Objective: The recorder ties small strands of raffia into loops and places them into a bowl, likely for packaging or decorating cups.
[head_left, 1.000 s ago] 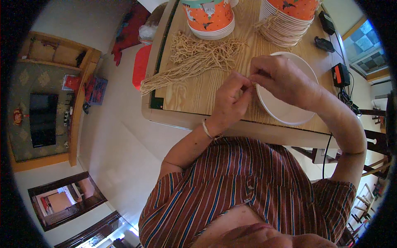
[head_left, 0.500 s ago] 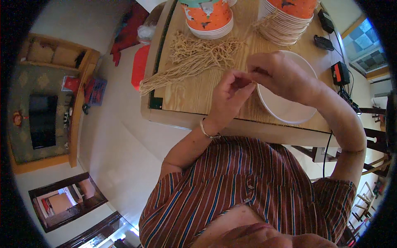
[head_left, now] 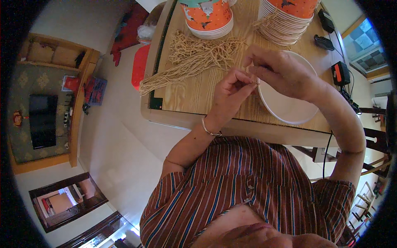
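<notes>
White, round, smooth-walled tub (head_left: 289, 109) sits at the near edge of the wood-grain counter (head_left: 184, 99), toward its right corner, pale inside showing. From the left edge, thin beige twisted cords (head_left: 198, 58) lie in a loose heap, ends trailing to the near left corner. Beyond them, toward the far edge, is a nested stack of orange printed tubs with white rims (head_left: 210, 20); farther right, a taller orange-and-white stack (head_left: 287, 20) has cord gathered along its rims. That one looks done, I judge; the near tub shows no finished cord, and the heap looks left to use.

Left hand (head_left: 232, 89): forearm angled up and rightward, grip pinched, thumb to fingertips, beside the tub's left rim; what is between them is too small to tell. Right hand (head_left: 285, 74): elbow bent wide, wrist arched over the tub, fingers curled toward the left fingertips; whether its grip holds anything, I cannot tell.
</notes>
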A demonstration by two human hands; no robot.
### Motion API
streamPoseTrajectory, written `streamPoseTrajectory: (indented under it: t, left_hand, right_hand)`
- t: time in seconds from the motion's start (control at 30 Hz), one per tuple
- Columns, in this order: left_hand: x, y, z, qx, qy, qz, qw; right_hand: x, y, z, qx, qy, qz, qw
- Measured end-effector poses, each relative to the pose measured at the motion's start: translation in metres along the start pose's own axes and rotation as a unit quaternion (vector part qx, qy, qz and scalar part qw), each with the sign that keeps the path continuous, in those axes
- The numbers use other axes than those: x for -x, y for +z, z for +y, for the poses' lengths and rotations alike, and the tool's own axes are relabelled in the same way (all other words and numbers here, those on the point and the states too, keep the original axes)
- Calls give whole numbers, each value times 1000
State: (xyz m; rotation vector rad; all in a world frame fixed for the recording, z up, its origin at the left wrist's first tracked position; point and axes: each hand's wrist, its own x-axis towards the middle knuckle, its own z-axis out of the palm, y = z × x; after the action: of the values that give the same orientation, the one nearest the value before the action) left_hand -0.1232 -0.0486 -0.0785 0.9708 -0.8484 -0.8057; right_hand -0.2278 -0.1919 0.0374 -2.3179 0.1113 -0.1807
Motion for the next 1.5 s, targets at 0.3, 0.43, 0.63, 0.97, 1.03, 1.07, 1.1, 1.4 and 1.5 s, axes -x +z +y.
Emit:
streamPoseTrajectory:
  t: [0.3, 0.43, 0.63, 0.97, 1.03, 1.07, 1.1, 1.4, 1.5]
  left_hand:
    - [1, 2, -5, -36, 28, 1, 999]
    - [6, 4, -3, -102, 51, -15, 993]
    - [7, 6, 7, -132, 33, -34, 990]
    - [8, 6, 5, -87, -22, 1, 996]
    - [6, 13, 13, -55, 1, -7, 998]
    - [5, 13, 13, -55, 1, -8, 998]
    - [2, 14, 13, -102, 20, -19, 994]
    - [6, 10, 9, -86, 26, 17, 996]
    - [9, 13, 5, -15, -16, 69, 997]
  right_hand:
    - [5, 8, -2, -36, -35, 18, 999]
    - [7, 11, -13, -61, -39, -34, 997]
    - [5, 15, -14, -96, -65, -6, 993]
    - [6, 5, -9, -53, -65, 36, 996]
    - [6, 5, -9, -43, -52, 31, 997]
    - [6, 5, -9, -43, -51, 32, 997]
    - [6, 4, -10, -39, -58, 36, 997]
    - [8, -1, -6, -2, -61, 77, 995]
    - [9, -2, -7, 16, -42, 70, 997]
